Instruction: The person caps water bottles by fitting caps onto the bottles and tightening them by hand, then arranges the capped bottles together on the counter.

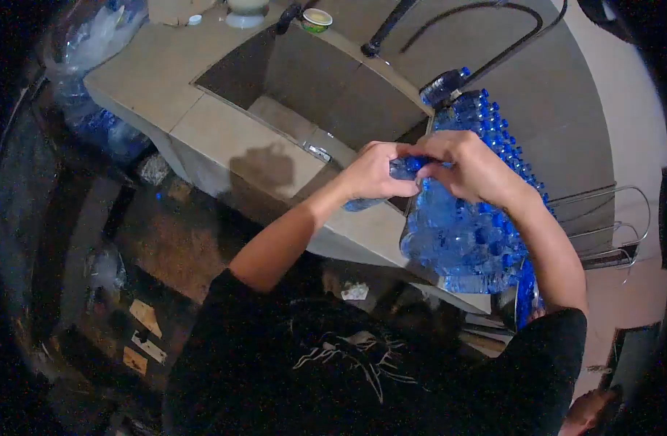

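Observation:
My left hand (373, 173) is wrapped round a clear plastic bottle (402, 169), whose lower end shows below my palm, over the counter's front edge. The fingers of my right hand (453, 163) are closed on the bottle's blue cap (416, 163). Just right of and below my hands, many clear bottles with blue caps (450, 240) stand packed together on the counter. Another bottle (445, 86) lies tilted at the back of this group.
A sink basin (312, 87) is sunk into the tiled counter (152, 80). A black faucet (381, 36) and a small cup (317, 20) are behind it. Plastic bags (94, 65) hang at the left; a wire rack (609, 218) is at the right.

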Demonstrator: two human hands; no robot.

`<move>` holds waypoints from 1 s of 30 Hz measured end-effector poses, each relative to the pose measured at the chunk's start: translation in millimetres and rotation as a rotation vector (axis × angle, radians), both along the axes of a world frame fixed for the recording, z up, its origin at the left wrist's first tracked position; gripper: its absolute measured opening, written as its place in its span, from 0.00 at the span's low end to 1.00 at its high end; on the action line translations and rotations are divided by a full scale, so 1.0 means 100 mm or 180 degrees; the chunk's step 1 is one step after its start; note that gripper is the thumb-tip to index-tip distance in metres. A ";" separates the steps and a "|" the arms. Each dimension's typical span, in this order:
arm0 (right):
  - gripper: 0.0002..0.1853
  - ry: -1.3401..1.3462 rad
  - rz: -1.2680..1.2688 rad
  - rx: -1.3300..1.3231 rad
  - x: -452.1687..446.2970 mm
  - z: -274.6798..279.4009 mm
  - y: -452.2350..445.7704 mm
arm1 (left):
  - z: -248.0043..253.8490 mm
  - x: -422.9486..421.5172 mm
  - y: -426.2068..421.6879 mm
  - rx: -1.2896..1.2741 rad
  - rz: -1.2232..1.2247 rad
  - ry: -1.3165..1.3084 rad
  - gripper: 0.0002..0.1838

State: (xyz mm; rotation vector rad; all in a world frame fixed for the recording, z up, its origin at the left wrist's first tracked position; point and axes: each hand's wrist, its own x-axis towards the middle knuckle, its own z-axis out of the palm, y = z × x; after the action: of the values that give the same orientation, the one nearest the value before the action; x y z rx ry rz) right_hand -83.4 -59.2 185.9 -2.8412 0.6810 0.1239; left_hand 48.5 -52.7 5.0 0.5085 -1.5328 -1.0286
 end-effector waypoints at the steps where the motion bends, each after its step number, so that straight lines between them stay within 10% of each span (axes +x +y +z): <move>1: 0.16 -0.0024 -0.0063 0.0055 -0.03 -0.02 -0.03 | 0.03 0.02 0.03 0.0129 0.0104 -0.0165 0.24; 11: 0.26 0.0199 -0.0648 -0.1371 -0.18 -0.53 -0.11 | 0.11 -0.57 0.40 -0.0055 0.2695 -0.0220 0.35; 16: 0.27 -0.0666 -0.0328 -0.1441 -0.29 -0.66 -0.17 | 0.04 -0.05 -0.17 0.0359 -0.0534 -0.0526 0.42; 21: 0.24 -0.0199 -0.1478 -0.1556 -0.16 -0.65 0.13 | -0.29 -0.79 0.21 0.0439 0.2316 -0.0308 0.43; 26: 0.21 -0.0860 -0.0150 -0.1565 -0.46 -0.67 -0.11 | -0.04 -0.14 -0.19 0.0348 -0.0570 -0.0179 0.34; 28: 0.22 -0.0663 -0.0874 -0.1617 -0.38 -0.72 0.01 | -0.01 -0.02 -0.34 0.0379 -0.1156 -0.1147 0.28; 30: 0.17 -0.0198 -0.2145 -0.1728 -0.17 -0.75 0.18 | 0.14 -0.42 -0.01 0.2128 -0.1051 0.2169 0.19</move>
State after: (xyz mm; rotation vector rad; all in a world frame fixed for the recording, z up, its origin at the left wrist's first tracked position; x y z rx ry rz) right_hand -100.4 -41.3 110.8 -2.8604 1.8364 -0.3003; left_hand 6.1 -54.1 18.7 0.2980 -0.6517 -1.7683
